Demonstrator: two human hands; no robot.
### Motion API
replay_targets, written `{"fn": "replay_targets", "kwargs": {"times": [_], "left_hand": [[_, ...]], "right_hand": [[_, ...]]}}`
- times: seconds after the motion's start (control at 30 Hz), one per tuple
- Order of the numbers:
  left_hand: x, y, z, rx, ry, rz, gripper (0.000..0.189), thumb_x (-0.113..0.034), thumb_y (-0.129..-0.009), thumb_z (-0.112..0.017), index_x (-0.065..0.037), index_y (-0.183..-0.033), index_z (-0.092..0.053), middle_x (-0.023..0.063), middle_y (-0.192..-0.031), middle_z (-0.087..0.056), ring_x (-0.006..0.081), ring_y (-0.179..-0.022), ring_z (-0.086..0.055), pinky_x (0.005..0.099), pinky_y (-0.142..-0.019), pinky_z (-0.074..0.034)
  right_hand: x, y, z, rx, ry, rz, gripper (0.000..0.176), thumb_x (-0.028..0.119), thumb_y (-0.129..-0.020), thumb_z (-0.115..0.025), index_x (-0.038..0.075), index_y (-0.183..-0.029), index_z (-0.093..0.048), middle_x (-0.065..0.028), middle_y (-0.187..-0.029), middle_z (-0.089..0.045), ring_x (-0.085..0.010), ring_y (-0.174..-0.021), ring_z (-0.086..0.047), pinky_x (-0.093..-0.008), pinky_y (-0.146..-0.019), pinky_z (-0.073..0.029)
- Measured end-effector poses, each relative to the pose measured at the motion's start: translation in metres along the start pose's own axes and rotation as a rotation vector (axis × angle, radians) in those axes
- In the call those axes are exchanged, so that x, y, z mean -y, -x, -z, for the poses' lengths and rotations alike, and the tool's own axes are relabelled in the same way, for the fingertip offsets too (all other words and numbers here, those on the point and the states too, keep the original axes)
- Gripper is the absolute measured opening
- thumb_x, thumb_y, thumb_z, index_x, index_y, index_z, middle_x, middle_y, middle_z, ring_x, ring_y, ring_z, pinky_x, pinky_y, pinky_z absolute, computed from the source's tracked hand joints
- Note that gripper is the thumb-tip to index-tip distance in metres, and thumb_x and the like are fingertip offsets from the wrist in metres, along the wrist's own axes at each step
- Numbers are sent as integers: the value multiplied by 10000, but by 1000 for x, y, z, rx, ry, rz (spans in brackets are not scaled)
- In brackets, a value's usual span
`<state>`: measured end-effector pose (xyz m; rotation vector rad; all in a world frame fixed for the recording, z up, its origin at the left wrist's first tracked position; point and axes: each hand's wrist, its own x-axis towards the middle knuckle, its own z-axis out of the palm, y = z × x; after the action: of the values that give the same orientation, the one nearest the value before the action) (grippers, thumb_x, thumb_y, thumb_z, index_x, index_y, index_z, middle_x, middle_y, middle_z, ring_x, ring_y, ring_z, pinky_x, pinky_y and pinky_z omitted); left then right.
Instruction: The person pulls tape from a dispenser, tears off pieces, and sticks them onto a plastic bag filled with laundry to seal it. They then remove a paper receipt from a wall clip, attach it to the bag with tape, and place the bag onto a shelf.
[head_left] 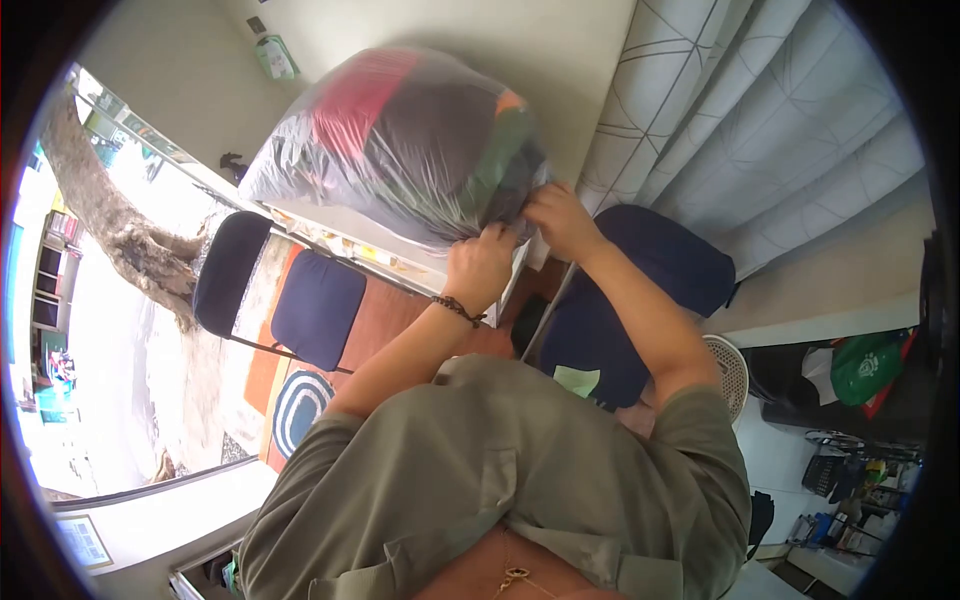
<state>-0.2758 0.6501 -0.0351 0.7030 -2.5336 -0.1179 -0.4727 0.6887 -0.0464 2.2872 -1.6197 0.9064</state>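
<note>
A large, full see-through plastic bag [420, 140] rests on a white surface against the wall. Through the film I see dark, red, green and orange pieces that look like cloth. My left hand [480, 268], with a dark beaded bracelet at its wrist, is closed on the bag's near lower edge. Just to its right, my right hand [563, 222] has its fingers closed on the bag's gathered corner. The two hands are close together but apart. My fingertips are partly hidden by the plastic.
A dark blue folding chair [318, 305] stands at left, and a dark blue padded seat [650, 260] is close under my right forearm. A patterned curtain [760, 110] hangs at right. A white basket [728, 372] and a striped round mat [301, 412] are lower down.
</note>
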Motion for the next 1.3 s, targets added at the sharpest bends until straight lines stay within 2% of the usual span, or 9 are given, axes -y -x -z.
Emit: {"fn": "replay_targets", "kwargs": {"times": [0.07,0.37,0.47,0.73,0.9,0.93,0.97,1.13,1.3], "left_hand": [[2,4,-6,22,4,53,77,-144,-851,-577,-83,-892,-599,120,-788,-661,314,-630,-657,421,-551,-533],[10,-4,-12,88,82,136,77,-140,-884,-531,-90,-939,-552,151,-758,-663,360,-647,-655,467,-571,-531],[12,-3,-15,70,82,112,99,-136,-884,-529,-96,-971,-555,148,-748,-663,353,-639,-655,460,-557,-530],[17,7,19,121,205,-41,332,-118,-892,-560,-95,-1221,-527,123,-786,-673,322,-654,-665,427,-536,-528],[63,20,61,-119,435,-393,333,41,-767,-672,-45,-1083,-616,122,-1107,-666,282,-831,-673,356,-717,-550],[78,22,67,-189,430,-360,337,43,-761,-675,-40,-1081,-613,134,-1113,-659,294,-872,-665,363,-741,-543],[95,23,73,-264,421,-324,340,46,-756,-677,-34,-1080,-610,146,-1119,-652,305,-912,-656,370,-766,-536],[209,27,86,-734,318,98,443,4,-757,-704,-17,-1178,-568,185,-1249,-552,356,-1150,-514,428,-984,-403],[336,30,85,-895,226,606,686,-80,-769,-739,16,-1353,-394,235,-1414,-355,378,-1316,-343,458,-1096,-275]], "right_hand": [[5,10,-14,-339,-134,-210,161,93,-750,-647,155,-891,-693,38,-971,-641,-204,-967,-566,-376,-855,-406],[25,-3,2,309,181,-153,279,135,-702,-696,113,-977,-656,-39,-921,-666,-256,-824,-632,-389,-746,-455],[16,-3,7,269,-5,-174,283,123,-695,-695,106,-973,-648,-40,-943,-669,-255,-794,-642,-390,-714,-472],[37,22,-13,-287,-129,-331,295,48,-757,-666,75,-1048,-629,-110,-1119,-657,-281,-831,-654,-351,-716,-503],[70,18,-25,-621,-31,-529,424,131,-868,-606,14,-1271,-550,-174,-1240,-604,-315,-1060,-623,-368,-890,-469],[77,13,-28,-627,77,-501,460,152,-883,-594,6,-1314,-527,-181,-1271,-588,-319,-1103,-605,-371,-915,-454],[86,18,-33,-297,101,-585,548,246,-941,-530,-38,-1398,-425,-236,-1366,-498,-357,-1227,-514,-386,-1007,-386],[105,-26,-50,-851,-335,-894,502,286,-1019,-391,-75,-1366,-434,-224,-1401,-462,-315,-1311,-433,-399,-1079,-318],[167,-128,-37,-942,73,-524,341,186,-1004,-386,-15,-1219,-557,-182,-1362,-489,-286,-1268,-455,-425,-1103,-309]]}}
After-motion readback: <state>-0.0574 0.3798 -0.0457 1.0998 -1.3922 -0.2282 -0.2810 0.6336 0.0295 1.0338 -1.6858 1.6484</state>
